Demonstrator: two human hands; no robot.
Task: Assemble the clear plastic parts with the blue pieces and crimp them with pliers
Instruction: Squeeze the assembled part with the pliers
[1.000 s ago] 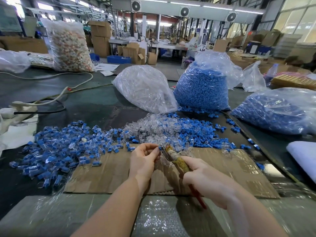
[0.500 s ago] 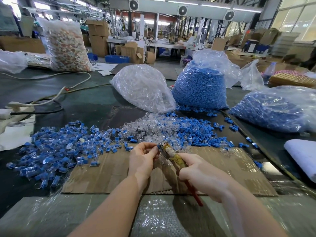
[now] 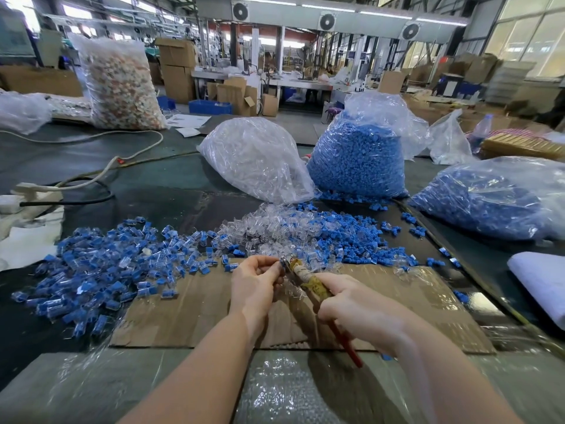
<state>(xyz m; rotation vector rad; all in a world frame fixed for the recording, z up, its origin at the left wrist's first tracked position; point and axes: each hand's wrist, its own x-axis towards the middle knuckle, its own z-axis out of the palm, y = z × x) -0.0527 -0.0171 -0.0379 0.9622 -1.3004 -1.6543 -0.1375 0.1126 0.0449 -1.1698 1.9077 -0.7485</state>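
Note:
My right hand (image 3: 351,307) grips the pliers (image 3: 308,281) by their tape-wrapped, red-tipped handles. The pliers' jaws meet the fingertips of my left hand (image 3: 255,281), which pinches a small part there; the part itself is mostly hidden by my fingers. Both hands hover over a sheet of cardboard (image 3: 189,313). Behind them lies a heap of loose clear plastic parts (image 3: 266,231) next to loose blue pieces (image 3: 345,240). To the left spreads a pile of assembled blue-and-clear parts (image 3: 104,267).
A bag of clear parts (image 3: 253,157) and two bags of blue pieces (image 3: 357,157) (image 3: 489,197) stand behind the heaps. A bag of mixed pale pieces (image 3: 119,87) and cables (image 3: 101,175) lie far left. White folded material (image 3: 541,280) is at the right edge.
The hands and the pliers stay together at the same spot on the cardboard; the view has shifted only slightly.

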